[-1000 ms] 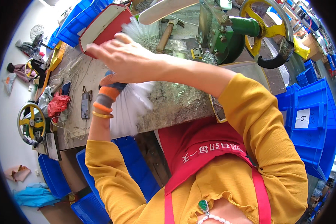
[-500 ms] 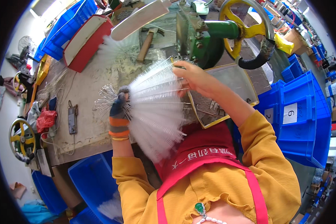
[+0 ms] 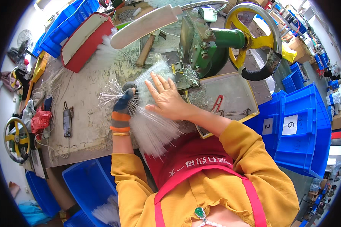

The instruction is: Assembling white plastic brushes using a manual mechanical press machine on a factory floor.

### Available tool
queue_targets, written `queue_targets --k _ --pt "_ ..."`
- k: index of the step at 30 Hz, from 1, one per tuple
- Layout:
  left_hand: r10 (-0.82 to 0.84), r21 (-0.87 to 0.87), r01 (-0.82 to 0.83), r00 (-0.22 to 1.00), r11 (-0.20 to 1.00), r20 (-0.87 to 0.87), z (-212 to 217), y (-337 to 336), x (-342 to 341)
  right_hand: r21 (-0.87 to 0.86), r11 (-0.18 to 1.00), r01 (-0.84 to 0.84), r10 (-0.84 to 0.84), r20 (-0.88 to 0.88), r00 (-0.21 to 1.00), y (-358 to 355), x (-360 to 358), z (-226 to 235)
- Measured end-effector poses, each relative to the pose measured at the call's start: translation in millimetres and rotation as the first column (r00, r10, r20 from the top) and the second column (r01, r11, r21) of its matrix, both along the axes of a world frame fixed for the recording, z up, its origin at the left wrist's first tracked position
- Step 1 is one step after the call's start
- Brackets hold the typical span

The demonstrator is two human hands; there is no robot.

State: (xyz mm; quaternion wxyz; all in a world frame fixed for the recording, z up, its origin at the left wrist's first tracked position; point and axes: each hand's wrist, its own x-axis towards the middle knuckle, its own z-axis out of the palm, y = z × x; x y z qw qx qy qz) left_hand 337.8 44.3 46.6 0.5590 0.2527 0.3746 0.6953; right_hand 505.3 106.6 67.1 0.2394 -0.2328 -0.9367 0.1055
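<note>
My left hand (image 3: 125, 100), in a grey and orange striped glove, is closed around a bunch of white-bristled wire brushes (image 3: 155, 130). Their bare twisted wire ends with small loops (image 3: 109, 93) stick out to the left of the fist, while the bristles fan out to the right. Bare and with fingers spread, my right hand (image 3: 166, 97) lies flat against the upper part of the fan, its palm side hidden. Just beyond its fingertips, a cluster of thin metal wire pieces (image 3: 189, 75) sits at the foot of a green machine (image 3: 204, 56).
A yellow handwheel (image 3: 250, 38) juts from the machine. Below it, a yellow-rimmed tray (image 3: 235, 87) holds a wrench (image 3: 236, 112) and a red-handled tool (image 3: 217, 103). A white lamp (image 3: 146, 28) overhangs a hammer (image 3: 146, 49). Blue crates (image 3: 305, 132) stand right; a blue bin (image 3: 79, 181) sits lower left.
My right hand has moved from the fan's far upper edge, left and nearer, onto the bristles, its fingers now spread. The left hand keeps its grip on the bunch.
</note>
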Motion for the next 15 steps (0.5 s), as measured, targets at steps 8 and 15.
queue_targets --k 8,15 --pt "-0.063 -0.072 0.055 0.993 0.996 -0.105 -21.0 2.7 -45.3 0.113 0.99 -0.087 0.113 -0.252 0.961 9.5 79.3 93.9" --pt "-0.111 -0.092 0.093 0.971 0.991 -0.211 -6.0 25.5 -25.4 0.171 0.71 0.683 -0.417 -0.679 0.604 76.6 190.9 91.8"
